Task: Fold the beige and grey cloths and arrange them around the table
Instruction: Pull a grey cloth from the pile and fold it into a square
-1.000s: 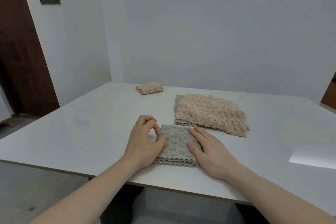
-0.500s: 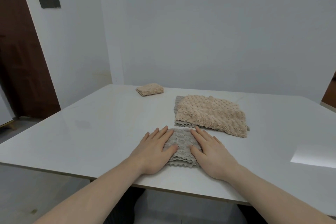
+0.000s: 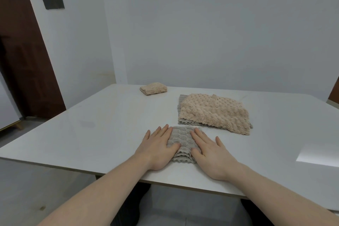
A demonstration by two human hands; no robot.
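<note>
White surface (image 3: 95, 130), pale and glossy, filling the middle of the view. Toward its far right side, a large beige cloth (image 3: 214, 113) lying unfolded on top of a grey cloth (image 3: 180, 100), only the grey edges showing at the left and near sides. At the near edge, a folded grey cloth (image 3: 180, 140), just short of that pile, pressed flat from both sides. Left hand (image 3: 157, 149) palm down on its left part, fingers (image 3: 161, 132) straight and spread, gripping nothing. Right hand (image 3: 211, 152) palm down on its right part, fingers likewise straight. Near the far left corner, a small folded beige cloth (image 3: 153, 88), well apart from the rest.
</note>
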